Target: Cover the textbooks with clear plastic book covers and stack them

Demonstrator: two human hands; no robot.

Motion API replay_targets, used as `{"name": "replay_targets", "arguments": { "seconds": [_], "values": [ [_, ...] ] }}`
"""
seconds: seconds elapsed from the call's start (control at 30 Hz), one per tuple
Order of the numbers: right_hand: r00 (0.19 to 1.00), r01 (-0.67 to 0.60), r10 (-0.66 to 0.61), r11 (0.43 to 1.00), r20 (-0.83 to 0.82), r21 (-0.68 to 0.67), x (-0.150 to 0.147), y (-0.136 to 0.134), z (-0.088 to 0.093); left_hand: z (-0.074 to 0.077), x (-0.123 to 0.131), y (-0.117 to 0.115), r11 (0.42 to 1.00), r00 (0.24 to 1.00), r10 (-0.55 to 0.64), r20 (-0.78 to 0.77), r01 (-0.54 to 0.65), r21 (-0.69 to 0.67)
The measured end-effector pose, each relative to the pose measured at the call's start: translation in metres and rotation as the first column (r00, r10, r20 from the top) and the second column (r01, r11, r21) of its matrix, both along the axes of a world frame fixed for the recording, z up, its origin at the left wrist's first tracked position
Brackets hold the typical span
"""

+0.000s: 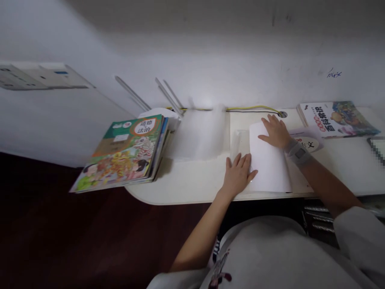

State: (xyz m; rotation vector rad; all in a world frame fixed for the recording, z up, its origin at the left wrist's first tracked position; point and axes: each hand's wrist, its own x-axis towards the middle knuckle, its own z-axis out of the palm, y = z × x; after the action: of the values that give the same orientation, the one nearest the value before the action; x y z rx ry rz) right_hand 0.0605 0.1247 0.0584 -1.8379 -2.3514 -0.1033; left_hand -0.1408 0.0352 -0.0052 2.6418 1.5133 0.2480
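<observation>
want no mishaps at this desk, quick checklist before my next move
1. Thin white paper sheet lying flat: ok.
2. Bare right hand resting on the sheet, bare left hand at its left edge: ok.
3. Green-covered stack of textbooks fully on the rounded white desk: not ok, it overhangs the desk end.
4. Thin yellow cable along the wall, away from the hands: ok.
5. Grey band on the right wrist fastened securely: cannot tell.
</observation>
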Motion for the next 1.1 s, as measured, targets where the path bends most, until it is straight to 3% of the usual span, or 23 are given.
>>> {"name": "replay_targets", "arguments": {
  "seconds": [0.1,0.23,0.47,0.77,1.1],
  "values": [
    [1.000,0.016,-0.017,0.999,-0.007,-0.044,0.003,0.016,-0.011,0.000,0.001,0.000,1.000,1.000,0.001,-0.005,-0.001,0.001],
    [0.998,0.064,-0.064,0.997,-0.012,0.040,0.001,0.011,-0.022,-0.003,0.003,0.000,1.000,1.000,0.015,-0.020,-0.015,0.005],
    [0.996,0.088,-0.089,0.995,0.008,0.038,-0.002,0.008,-0.022,-0.009,0.004,0.001,0.998,0.998,0.059,0.007,-0.059,0.018],
    [0.999,0.031,-0.032,0.999,0.040,0.024,-0.002,0.012,-0.026,-0.011,0.006,0.001,0.996,0.996,0.076,-0.041,-0.074,0.042],
    [0.999,0.011,-0.012,1.000,0.037,0.010,-0.003,0.012,-0.025,-0.011,0.004,0.001,0.997,0.997,0.070,0.029,-0.071,0.025]
  ]
}}
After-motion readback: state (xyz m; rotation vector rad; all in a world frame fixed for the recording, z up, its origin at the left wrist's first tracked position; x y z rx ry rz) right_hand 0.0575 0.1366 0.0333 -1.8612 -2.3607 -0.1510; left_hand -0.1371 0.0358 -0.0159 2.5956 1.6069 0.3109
